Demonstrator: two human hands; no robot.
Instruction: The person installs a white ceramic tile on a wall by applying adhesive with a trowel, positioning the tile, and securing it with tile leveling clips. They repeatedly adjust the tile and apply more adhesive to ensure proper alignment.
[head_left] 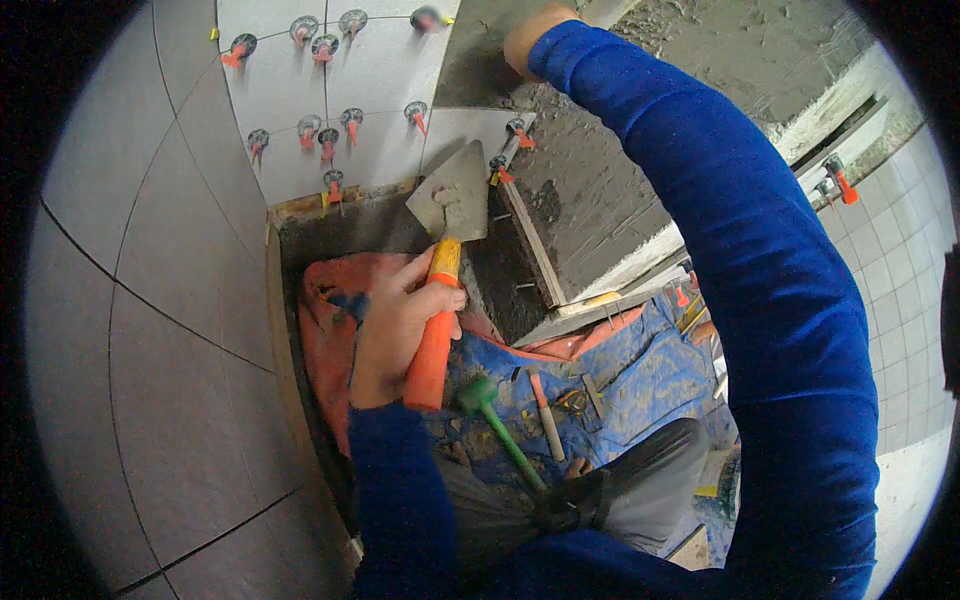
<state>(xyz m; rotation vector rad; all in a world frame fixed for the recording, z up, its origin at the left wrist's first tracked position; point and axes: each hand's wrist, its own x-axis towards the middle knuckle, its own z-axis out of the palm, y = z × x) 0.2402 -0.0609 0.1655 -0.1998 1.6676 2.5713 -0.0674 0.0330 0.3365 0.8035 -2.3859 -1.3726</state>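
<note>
My left hand [385, 335] is wrapped round the orange and yellow handle of a pointed trowel [462, 190]. The blade points away from me, with some grey mortar on it, near the edge of the pale tiles [385, 80]. Far ahead, my right hand [535, 40] reaches over the wet mortar [600, 220] beside those tiles. Its fingers are hidden or blurred, so whatever they hold does not show. Round levelling clips with red-orange handles [323, 47] stand along the tile joints.
Large grey tiles [190, 300] cover the wall at left. A wooden strip [535, 245] edges the mortar bed. Below, a muddy blue tarp [640, 345] holds a green mallet [490, 405], an orange-handled hammer [546, 415] and a tape measure [572, 401]. Small wall tiles [900, 270] are at right.
</note>
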